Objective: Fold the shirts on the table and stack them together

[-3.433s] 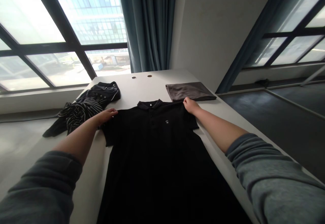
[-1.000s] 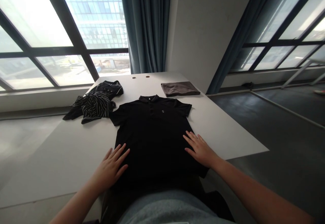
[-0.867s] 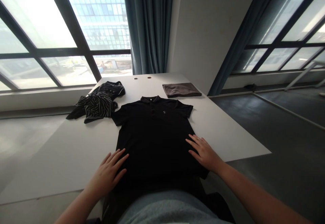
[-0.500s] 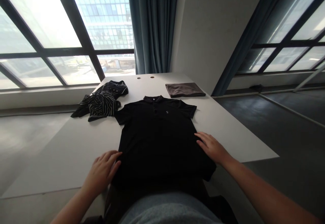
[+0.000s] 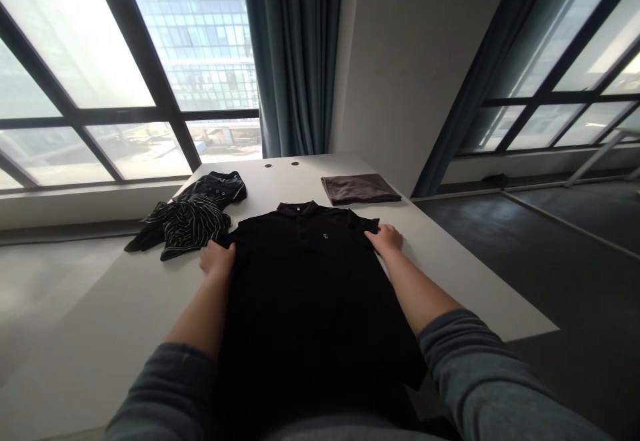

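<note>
L grip (image 5: 219, 258) & R grip (image 5: 385, 239) holding blk polo (image 5: 310, 294) by slvs (image 5: 364, 222), on wht tbl (image 5: 473, 287).

it looks like an office room: the white table (image 5: 480, 297) has two round holes (image 5: 295, 163) near its far edge, and beyond the table stand a pale wall (image 5: 405, 61), a blue curtain (image 5: 297, 61) and a tall dark-framed window (image 5: 169, 111) facing a glass-fronted building (image 5: 210, 34); smooth grey floor (image 5: 490, 224) lies to the table's right.
</note>
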### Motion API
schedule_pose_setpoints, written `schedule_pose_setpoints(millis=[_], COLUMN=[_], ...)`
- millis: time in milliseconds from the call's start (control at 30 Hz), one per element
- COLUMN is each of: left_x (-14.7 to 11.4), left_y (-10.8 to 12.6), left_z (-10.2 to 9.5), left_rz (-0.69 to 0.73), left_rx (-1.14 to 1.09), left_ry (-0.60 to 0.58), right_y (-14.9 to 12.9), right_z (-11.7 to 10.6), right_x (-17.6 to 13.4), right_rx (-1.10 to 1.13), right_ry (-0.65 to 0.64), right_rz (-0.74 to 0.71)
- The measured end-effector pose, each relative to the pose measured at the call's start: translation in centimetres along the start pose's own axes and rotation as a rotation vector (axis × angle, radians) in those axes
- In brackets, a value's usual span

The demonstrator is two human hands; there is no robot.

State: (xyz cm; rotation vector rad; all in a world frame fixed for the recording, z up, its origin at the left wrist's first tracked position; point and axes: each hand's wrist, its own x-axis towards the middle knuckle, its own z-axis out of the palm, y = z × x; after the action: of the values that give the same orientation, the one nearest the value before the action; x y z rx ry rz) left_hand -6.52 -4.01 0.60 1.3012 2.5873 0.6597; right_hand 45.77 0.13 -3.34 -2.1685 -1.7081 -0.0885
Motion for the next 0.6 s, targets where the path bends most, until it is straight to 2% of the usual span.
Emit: schedule_pose_setpoints(millis=[67, 133, 267, 433, 600], left_x=[0.3, 0.6, 1.4, 2.4, 2.9], left_y=[-0.4, -1.1, -2.3, -3.2, -3.6], left_z=[0.5, 0.6, 0.3, 0.2, -0.3], left_rz=[-0.068, -0.101, -0.074, -0.040, 0.002], left_rx=[-0.087, -0.189, -0.264, -0.194, -0.045], left_ry=[0.032, 0.034, 0.014, -0.042, -0.086], right_y=[0.3, 0.8, 1.7, 1.4, 0.1], right_z=[0.4, 0.7, 1.1, 1.2, 0.7], right_x=[0.2, 0.3, 0.3, 0.4, 0.0], right_rx=[0.095, 0.220, 0.409, 0.522, 0.579], right_ry=[-0.016, -0.024, 0.068, 0.107, 0.098], right_rz=[0.091, 0.123, 0.199, 0.146, 0.019])
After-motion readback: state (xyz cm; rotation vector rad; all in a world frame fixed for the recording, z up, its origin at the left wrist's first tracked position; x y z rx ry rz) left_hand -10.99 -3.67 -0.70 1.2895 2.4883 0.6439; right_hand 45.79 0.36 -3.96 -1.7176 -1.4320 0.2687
